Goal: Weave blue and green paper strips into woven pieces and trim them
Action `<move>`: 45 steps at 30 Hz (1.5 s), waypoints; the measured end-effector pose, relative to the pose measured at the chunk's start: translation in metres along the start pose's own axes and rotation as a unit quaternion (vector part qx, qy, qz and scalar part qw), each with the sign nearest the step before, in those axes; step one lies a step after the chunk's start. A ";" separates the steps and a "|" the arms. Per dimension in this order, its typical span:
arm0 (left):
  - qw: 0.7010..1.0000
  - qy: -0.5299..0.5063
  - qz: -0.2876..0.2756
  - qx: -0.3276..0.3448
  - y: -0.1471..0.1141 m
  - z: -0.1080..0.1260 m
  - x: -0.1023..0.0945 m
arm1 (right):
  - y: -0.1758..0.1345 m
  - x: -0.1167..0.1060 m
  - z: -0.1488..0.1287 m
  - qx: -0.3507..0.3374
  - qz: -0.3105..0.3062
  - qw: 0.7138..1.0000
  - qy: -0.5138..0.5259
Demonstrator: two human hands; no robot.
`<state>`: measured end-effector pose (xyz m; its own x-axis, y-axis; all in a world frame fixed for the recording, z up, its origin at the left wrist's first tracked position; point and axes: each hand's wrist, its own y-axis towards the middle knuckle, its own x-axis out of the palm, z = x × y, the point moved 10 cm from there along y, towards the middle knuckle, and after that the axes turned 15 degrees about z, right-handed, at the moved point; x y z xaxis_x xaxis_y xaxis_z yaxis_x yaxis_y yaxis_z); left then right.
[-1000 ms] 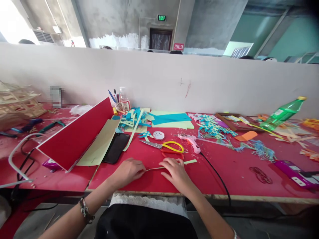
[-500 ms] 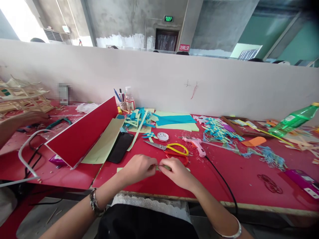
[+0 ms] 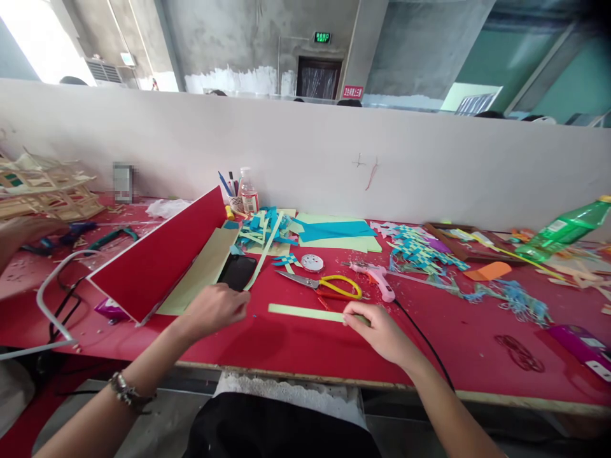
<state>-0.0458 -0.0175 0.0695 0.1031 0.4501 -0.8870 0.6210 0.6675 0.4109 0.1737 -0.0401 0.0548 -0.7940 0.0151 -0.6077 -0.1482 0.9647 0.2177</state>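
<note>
My right hand pinches one end of a pale green paper strip, which stretches out leftward above the red table. Well to the left of the strip's free end, my left hand has its fingers curled together; whether anything small is between them is hidden. Just beyond that hand lies a black phone, with another pale strip alongside. Scissors with yellow handles rest past the held strip, next to a pink glue gun and a round white disc.
A red board stands at left, beside a co-worker's arm and a wooden stick model. Blue and green strips are heaped behind. Rightward are woven pieces, a green bottle and the glue gun's black cord.
My hands were together at the middle and have parted. The left moved left toward the phone; the right moved right with the strip, now lying extended. The co-worker's arm drew back slightly.
</note>
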 end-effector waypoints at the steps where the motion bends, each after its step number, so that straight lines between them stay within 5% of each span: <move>1: 1.000 0.012 -0.007 -0.022 -0.002 -0.010 -0.001 | -0.001 -0.004 0.001 0.000 0.007 1.000 -0.013; 4: 0.997 -0.038 0.036 -0.063 0.007 -0.010 -0.018 | -0.002 -0.005 -0.011 -0.041 0.012 0.998 -0.052; 7: 0.985 -0.157 0.075 -0.019 0.028 0.036 -0.034 | -0.001 0.006 -0.039 -0.116 0.014 0.990 -0.077; 9: 0.975 -0.215 0.055 0.009 0.040 0.068 -0.033 | 0.000 0.013 -0.057 -0.163 0.026 0.983 -0.086; 12: 0.968 -0.249 0.014 -0.032 0.050 0.083 -0.024 | 0.004 0.014 -0.071 -0.211 0.072 0.968 -0.118; 19: 0.940 -0.326 -0.040 -0.088 0.043 0.070 -0.020 | 0.007 -0.006 -0.052 -0.179 0.134 0.959 -0.173; 28: 0.948 -0.301 -0.071 -0.075 0.031 0.047 -0.021 | -0.007 -0.040 -0.008 -0.162 0.172 0.942 -0.239; 33: 0.956 -0.272 -0.083 -0.069 0.025 0.038 -0.024 | -0.017 -0.075 0.024 -0.144 0.273 0.909 -0.281; 36: 0.958 -0.267 -0.082 -0.069 0.027 0.042 -0.026 | -0.023 -0.086 0.013 -0.152 0.335 0.897 -0.246; 38: 0.954 -0.285 -0.078 -0.057 0.031 0.051 -0.027 | -0.023 -0.074 -0.014 -0.196 0.323 0.905 -0.195; 41: 0.948 -0.307 -0.073 -0.033 0.037 0.065 -0.030 | -0.018 -0.030 -0.054 -0.260 0.209 0.926 -0.177; 45: 0.950 -0.301 -0.074 -0.028 0.039 0.075 -0.032 | -0.012 0.009 -0.072 -0.262 0.114 0.945 -0.161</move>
<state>0.0332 -0.0505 0.0981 0.4529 -0.0607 -0.8895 0.6233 0.7349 0.2672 0.1256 -0.0702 0.1019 -0.6321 0.3678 -0.6821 -0.3340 0.6649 0.6681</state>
